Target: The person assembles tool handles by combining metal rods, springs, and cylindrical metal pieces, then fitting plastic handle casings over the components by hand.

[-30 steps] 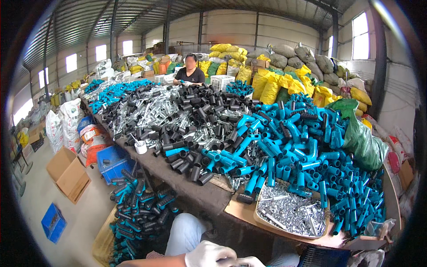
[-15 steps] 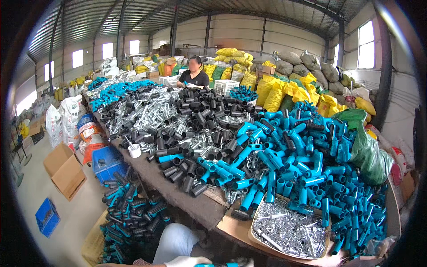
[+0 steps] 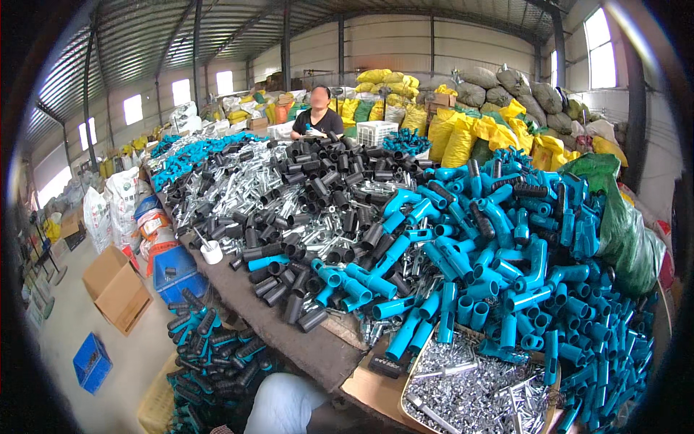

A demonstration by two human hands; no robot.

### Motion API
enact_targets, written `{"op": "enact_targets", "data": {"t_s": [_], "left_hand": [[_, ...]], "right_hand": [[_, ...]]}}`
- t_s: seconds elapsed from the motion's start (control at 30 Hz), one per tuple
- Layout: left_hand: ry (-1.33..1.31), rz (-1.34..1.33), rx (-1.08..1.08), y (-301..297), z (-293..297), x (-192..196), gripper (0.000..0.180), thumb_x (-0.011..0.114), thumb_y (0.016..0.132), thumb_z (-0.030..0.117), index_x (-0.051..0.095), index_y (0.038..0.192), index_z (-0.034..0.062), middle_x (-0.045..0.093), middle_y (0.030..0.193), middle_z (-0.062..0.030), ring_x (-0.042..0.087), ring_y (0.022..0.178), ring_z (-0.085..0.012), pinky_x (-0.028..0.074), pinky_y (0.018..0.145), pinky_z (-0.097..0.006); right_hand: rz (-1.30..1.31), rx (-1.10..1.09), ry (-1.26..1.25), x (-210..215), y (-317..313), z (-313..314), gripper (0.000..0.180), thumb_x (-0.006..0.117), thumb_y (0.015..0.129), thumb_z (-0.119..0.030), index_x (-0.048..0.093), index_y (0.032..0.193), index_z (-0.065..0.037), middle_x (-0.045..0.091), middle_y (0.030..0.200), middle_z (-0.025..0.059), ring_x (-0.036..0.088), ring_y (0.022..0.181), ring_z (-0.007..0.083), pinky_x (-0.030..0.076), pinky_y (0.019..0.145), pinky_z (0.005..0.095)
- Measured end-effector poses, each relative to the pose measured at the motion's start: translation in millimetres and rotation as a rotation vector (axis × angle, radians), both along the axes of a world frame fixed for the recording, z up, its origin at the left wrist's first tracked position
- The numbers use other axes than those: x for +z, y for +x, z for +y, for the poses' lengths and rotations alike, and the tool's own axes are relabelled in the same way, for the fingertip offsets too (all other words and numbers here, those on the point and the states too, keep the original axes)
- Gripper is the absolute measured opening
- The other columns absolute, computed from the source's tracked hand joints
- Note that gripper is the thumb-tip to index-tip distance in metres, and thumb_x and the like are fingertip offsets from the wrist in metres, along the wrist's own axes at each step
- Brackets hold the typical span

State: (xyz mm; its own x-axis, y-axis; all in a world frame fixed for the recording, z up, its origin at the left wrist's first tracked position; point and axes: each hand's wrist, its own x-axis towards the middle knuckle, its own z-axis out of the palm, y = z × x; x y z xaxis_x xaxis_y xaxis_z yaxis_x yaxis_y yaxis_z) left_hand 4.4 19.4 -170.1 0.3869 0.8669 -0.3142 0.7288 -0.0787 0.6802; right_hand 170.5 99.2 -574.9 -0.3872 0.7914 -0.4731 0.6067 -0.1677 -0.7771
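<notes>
Neither of my hands shows at this moment; only my knee (image 3: 283,405) in pale cloth and a scrap of checked fabric (image 3: 220,430) appear at the lower edge. Nearest the knee, on the table's close corner, a shallow tray (image 3: 473,376) holds small silvery metal parts and a few longer pins. Teal tubular handle bodies (image 3: 499,275) are heaped behind and to the right of it. Further left lie black sleeves (image 3: 293,304) mixed with bright metal parts (image 3: 238,173). A crate (image 3: 155,405) beside my knee is piled with teal pieces with black grips (image 3: 217,354).
A white cup (image 3: 211,252) with a stick stands on the table's left edge. Blue bins (image 3: 92,365) and an open cardboard box (image 3: 117,289) sit on the floor to the left. Across the table is another person (image 3: 318,119). Yellow sacks (image 3: 455,141) and a green sack (image 3: 625,224) stand beyond.
My gloved hand and the teal piece by it have left the lower edge of the view. The whole view has shifted slightly; the heaps look the same.
</notes>
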Motion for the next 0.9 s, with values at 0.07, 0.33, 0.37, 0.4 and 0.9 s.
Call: {"op": "enact_targets", "data": {"t_s": [0.07, 0.33, 0.37, 0.4, 0.9], "left_hand": [[0.013, -0.001, 0.003, 3, 1, -2, 0.054, 0.066, 0.083, 0.038, 0.055, 0.131, 0.0166, 0.064, 0.114, -0.0168, 0.064, 0.099, -0.0357, 0.053, 0.084, -0.043], [0.056, -0.009, -0.031, 7, 5, 6, 0.053, 0.068, 0.081, 0.038, 0.057, 0.127, 0.0140, 0.066, 0.106, -0.0164, 0.065, 0.095, -0.0340, 0.053, 0.080, -0.042], [0.085, -0.013, -0.034, 9, 6, 10, 0.052, 0.068, 0.080, 0.037, 0.058, 0.126, 0.0136, 0.066, 0.105, -0.0164, 0.065, 0.095, -0.0340, 0.053, 0.079, -0.042], [0.114, -0.017, -0.039, 12, 7, 13, 0.052, 0.069, 0.080, 0.036, 0.059, 0.125, 0.0132, 0.066, 0.104, -0.0163, 0.065, 0.095, -0.0340, 0.053, 0.079, -0.042], [0.188, -0.013, -0.050, 18, 12, 20, 0.048, 0.069, 0.081, 0.036, 0.060, 0.122, 0.0138, 0.065, 0.104, -0.0157, 0.064, 0.093, -0.0353, 0.053, 0.079, -0.043]], "right_hand": [[-0.046, 0.028, 0.034, 4, 4, -2, 0.022, 0.065, 0.082, -0.029, 0.072, 0.094, -0.012, 0.070, 0.100, 0.0165, 0.068, 0.092, 0.0322, 0.054, 0.079, 0.0444], [-0.236, 0.142, 0.168, -22, 22, -14, 0.022, 0.065, 0.083, -0.029, 0.072, 0.096, -0.012, 0.070, 0.100, 0.0162, 0.067, 0.093, 0.0328, 0.054, 0.080, 0.0451], [-0.265, 0.146, 0.192, -42, 14, -6, 0.022, 0.065, 0.083, -0.028, 0.072, 0.096, -0.012, 0.070, 0.100, 0.0161, 0.067, 0.093, 0.0328, 0.054, 0.080, 0.0451], [-0.269, 0.130, 0.197, -58, 25, -5, 0.022, 0.065, 0.083, -0.028, 0.072, 0.096, -0.012, 0.070, 0.100, 0.0161, 0.067, 0.093, 0.0328, 0.054, 0.080, 0.0451], [-0.381, 0.114, 0.288, -64, 18, 19, 0.034, 0.057, 0.088, -0.036, 0.066, 0.111, -0.012, 0.068, 0.107, 0.0168, 0.065, 0.098, 0.0362, 0.053, 0.082, 0.0456]]}}
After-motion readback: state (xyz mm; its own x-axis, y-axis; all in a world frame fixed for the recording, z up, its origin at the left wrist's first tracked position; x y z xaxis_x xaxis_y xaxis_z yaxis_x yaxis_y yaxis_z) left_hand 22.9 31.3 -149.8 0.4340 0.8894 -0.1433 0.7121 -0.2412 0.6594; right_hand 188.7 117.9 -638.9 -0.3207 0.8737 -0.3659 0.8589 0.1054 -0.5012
